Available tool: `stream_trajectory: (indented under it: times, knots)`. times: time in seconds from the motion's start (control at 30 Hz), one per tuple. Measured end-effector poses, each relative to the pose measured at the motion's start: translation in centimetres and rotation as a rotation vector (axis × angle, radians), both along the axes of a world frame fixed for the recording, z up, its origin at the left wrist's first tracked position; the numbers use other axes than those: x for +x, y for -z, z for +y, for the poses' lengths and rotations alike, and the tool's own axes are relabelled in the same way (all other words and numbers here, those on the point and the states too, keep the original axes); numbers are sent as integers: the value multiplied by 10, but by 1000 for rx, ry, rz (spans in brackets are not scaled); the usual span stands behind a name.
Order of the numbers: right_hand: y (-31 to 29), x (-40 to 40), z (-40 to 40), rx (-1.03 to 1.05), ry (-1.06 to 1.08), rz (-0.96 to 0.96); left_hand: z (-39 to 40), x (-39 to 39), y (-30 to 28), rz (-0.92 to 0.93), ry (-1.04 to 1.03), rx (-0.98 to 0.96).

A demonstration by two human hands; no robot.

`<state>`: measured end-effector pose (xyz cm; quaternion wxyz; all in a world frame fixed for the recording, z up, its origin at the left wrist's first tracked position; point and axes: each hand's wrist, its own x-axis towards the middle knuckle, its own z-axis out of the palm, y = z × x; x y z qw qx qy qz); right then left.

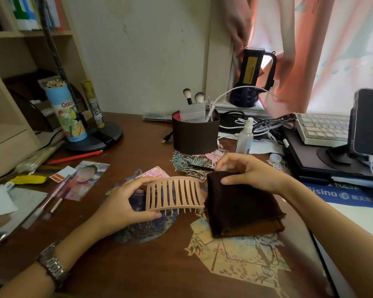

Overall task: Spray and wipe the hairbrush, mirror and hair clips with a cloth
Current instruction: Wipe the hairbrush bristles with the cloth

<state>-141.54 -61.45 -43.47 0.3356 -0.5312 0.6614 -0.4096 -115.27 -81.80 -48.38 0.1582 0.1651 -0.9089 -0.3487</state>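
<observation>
My left hand (127, 201) grips a pink vented hairbrush (173, 193) just above the brown desk, back side up, bristles pointing down. My right hand (245, 172) pinches the top edge of a folded dark brown cloth (243, 206), which hangs right beside the brush's right end. A clear spray bottle (244, 137) with a white nozzle stands behind my right hand. Dark hair clips (197, 168) and thin metal pins lie on a patterned paper mat between the hands and the brown holder. I see no mirror for certain.
A brown holder (194, 132) with makeup brushes stands at the desk's centre back. A lamp base (95, 136) and pencil tube (66, 110) are at left, photos and pens at near left. A keyboard (323, 129), a phone on a stand (367, 123) and cables crowd the right.
</observation>
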Motion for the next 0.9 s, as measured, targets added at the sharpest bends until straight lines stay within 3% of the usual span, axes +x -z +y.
stream_trajectory:
  times: [0.3,0.57,0.67,0.9]
  knots:
    - [-17,22,-25,-51,-163,-142,2,1,-3,-7,4,13]
    - [-9,42,-59,-74,-101,67,2,0,-3,-15,8,25]
    - [3,50,-67,-93,-48,272,0,1,-2,-11,17,30]
    - [10,53,-45,-292,8,505,1,2,-4,-31,8,32]
